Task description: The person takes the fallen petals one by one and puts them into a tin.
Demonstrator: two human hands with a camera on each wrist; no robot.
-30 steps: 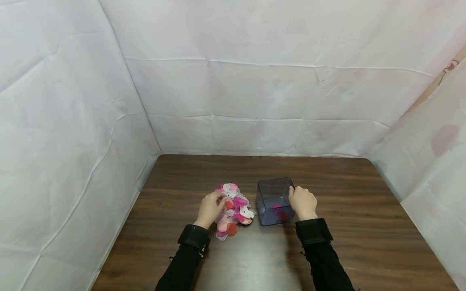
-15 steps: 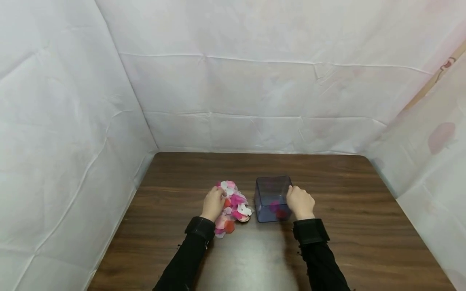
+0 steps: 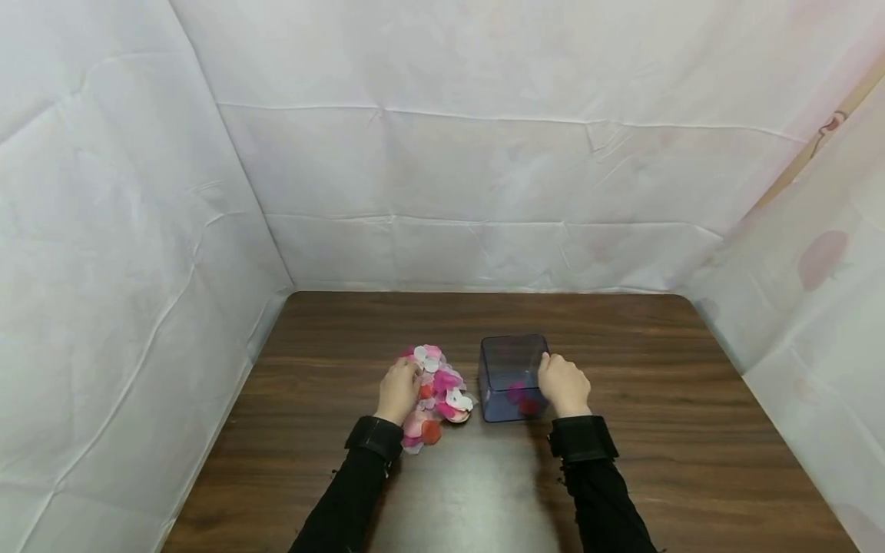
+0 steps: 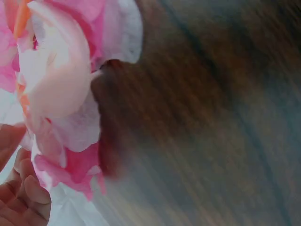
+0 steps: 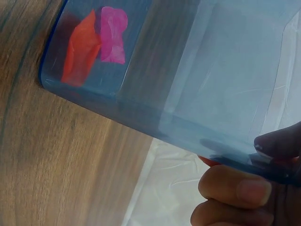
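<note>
A see-through bluish box (image 3: pixel 496 407) stands upright on the brown table (image 3: pixel 325 338), just right of a heap of petals (image 3: pixel 448 380). A magenta petal (image 5: pixel 113 37) and an orange-red petal (image 5: pixel 81 54) lie low inside it. The right hand (image 3: pixel 564 385) grips its right rim, thumb against fingers. The left hand (image 3: pixel 398 390) is at the heap's left side, fingers bent; whether it pinches a petal, I can't tell.

- You have only a slim gap between the petals (image 3: pixel 445 382) and the box (image 3: pixel 495 406).
- Your left hand (image 3: pixel 398 390) blocks the petals' left side; your right hand (image 3: pixel 564 386), the box's right wall.
- You can enter through the box's top.
</note>
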